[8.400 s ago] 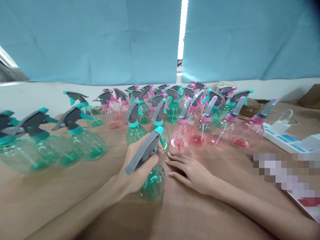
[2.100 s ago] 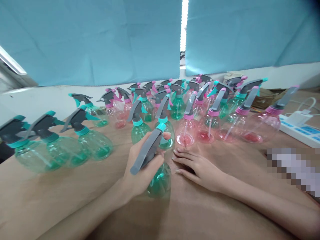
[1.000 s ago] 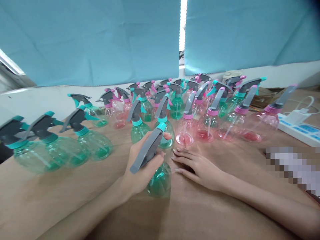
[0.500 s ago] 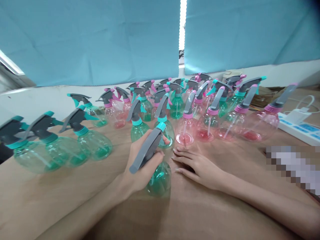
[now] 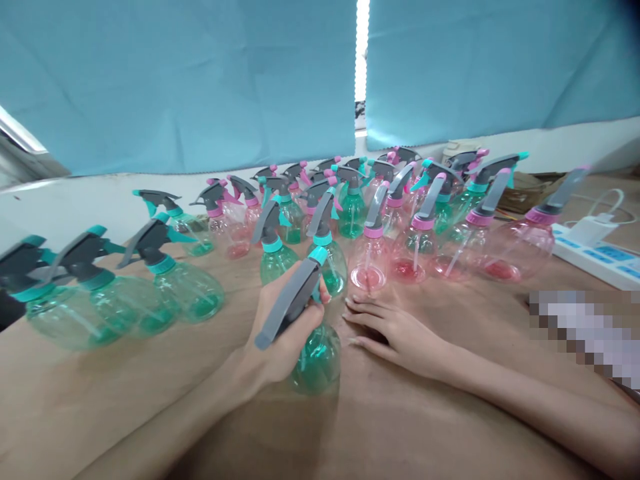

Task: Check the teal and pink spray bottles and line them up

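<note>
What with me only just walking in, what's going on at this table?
A person's left hand grips a green spray bottle just under its grey spray head. The right hand rests palm down on the brown table, beside that bottle. Pink bottles stand beyond the right hand, and more green bottles to the left.

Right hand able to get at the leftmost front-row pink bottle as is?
Likely yes: the right hand holds nothing visible, and the pink bottle stands just ahead, with nothing seen between.

The brown table (image 5: 395,427) carries many spray bottles (image 5: 320,363), which are green or pink and mostly stand in close groups. On its right side, there lies a white power strip (image 5: 580,251).
</note>
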`<state>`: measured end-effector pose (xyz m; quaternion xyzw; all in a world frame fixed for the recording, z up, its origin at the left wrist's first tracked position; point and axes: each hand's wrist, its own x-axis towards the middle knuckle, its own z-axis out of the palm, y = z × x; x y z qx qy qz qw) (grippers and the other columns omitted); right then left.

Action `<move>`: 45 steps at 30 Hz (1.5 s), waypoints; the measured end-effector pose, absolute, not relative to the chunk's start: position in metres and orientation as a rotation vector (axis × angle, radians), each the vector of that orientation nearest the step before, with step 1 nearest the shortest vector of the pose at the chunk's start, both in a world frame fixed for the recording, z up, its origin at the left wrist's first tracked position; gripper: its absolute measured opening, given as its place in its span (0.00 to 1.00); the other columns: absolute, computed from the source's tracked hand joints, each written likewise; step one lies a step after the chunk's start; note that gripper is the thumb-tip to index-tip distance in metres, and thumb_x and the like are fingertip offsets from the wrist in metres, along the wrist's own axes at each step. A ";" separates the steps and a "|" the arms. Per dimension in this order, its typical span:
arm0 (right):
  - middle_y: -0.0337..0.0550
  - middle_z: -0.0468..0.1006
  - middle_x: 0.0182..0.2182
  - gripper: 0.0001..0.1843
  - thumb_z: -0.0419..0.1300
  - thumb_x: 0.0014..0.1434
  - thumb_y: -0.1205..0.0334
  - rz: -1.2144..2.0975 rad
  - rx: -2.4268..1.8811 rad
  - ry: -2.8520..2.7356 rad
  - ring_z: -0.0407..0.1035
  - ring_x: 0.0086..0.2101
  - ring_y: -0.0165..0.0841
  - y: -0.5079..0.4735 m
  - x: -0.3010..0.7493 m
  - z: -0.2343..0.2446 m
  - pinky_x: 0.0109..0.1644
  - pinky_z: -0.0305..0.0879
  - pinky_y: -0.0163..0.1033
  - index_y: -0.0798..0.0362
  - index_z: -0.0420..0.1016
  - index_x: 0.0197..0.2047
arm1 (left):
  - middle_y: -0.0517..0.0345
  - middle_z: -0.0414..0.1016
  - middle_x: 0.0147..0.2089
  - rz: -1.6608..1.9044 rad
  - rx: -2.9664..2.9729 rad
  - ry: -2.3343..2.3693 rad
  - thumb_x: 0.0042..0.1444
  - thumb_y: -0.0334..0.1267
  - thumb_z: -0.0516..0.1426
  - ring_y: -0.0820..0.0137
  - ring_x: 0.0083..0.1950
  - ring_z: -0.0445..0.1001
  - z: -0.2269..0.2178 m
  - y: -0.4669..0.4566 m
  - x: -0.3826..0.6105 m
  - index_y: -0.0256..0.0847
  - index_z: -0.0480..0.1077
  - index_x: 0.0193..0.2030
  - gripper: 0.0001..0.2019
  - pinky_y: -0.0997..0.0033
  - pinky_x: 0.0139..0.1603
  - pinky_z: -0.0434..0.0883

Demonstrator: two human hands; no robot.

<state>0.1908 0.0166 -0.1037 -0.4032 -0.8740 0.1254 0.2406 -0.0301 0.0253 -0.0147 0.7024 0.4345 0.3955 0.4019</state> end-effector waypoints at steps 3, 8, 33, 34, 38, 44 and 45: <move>0.49 0.70 0.58 0.24 0.51 0.66 0.50 0.363 -1.095 -2.378 0.60 0.59 0.42 0.016 0.191 -0.103 0.62 0.58 0.53 0.52 0.68 0.59 | 0.61 0.72 0.30 0.975 1.810 1.112 0.56 0.35 0.55 0.66 0.36 0.74 -0.010 0.026 -0.029 0.44 0.70 0.37 0.04 0.66 0.40 0.70; 0.49 0.69 0.58 0.24 0.50 0.66 0.50 0.385 -1.106 -2.381 0.59 0.60 0.42 0.016 0.192 -0.102 0.62 0.58 0.53 0.52 0.67 0.60 | 0.61 0.73 0.34 0.961 1.892 1.105 0.52 0.31 0.54 0.66 0.35 0.74 0.005 0.023 -0.021 0.46 0.68 0.45 0.13 0.68 0.37 0.71; 0.49 0.69 0.59 0.24 0.50 0.66 0.50 0.383 -1.092 -2.381 0.59 0.60 0.42 0.016 0.191 -0.101 0.63 0.58 0.53 0.52 0.67 0.60 | 0.64 0.71 0.28 0.972 1.929 1.168 0.52 0.32 0.52 0.71 0.25 0.70 0.011 0.019 -0.015 0.47 0.69 0.50 0.18 0.71 0.26 0.66; 0.49 0.69 0.59 0.24 0.50 0.66 0.50 0.387 -1.093 -2.376 0.59 0.60 0.42 0.016 0.191 -0.101 0.62 0.58 0.53 0.51 0.67 0.60 | 0.64 0.71 0.28 0.977 1.928 1.170 0.51 0.32 0.52 0.71 0.25 0.70 0.011 0.019 -0.015 0.47 0.69 0.49 0.18 0.72 0.25 0.65; 0.49 0.69 0.58 0.23 0.50 0.66 0.51 0.398 -1.083 -2.368 0.60 0.59 0.42 0.016 0.191 -0.101 0.62 0.58 0.54 0.51 0.67 0.60 | 0.63 0.74 0.32 0.990 1.935 1.162 0.50 0.32 0.53 0.71 0.27 0.72 0.010 0.020 -0.015 0.46 0.70 0.48 0.17 0.72 0.26 0.66; 0.49 0.69 0.59 0.24 0.50 0.66 0.50 0.381 -1.094 -2.386 0.59 0.60 0.42 0.016 0.191 -0.099 0.63 0.57 0.52 0.52 0.67 0.60 | 0.64 0.73 0.33 1.001 1.930 1.127 0.50 0.31 0.53 0.73 0.27 0.70 0.010 0.020 -0.015 0.47 0.70 0.45 0.15 0.72 0.28 0.67; 0.49 0.69 0.59 0.24 0.50 0.66 0.50 0.376 -1.092 -2.388 0.59 0.60 0.42 0.016 0.191 -0.099 0.63 0.57 0.52 0.52 0.67 0.60 | 0.64 0.73 0.33 1.010 1.932 1.118 0.50 0.31 0.53 0.73 0.26 0.69 0.009 0.020 -0.015 0.47 0.70 0.45 0.15 0.72 0.28 0.67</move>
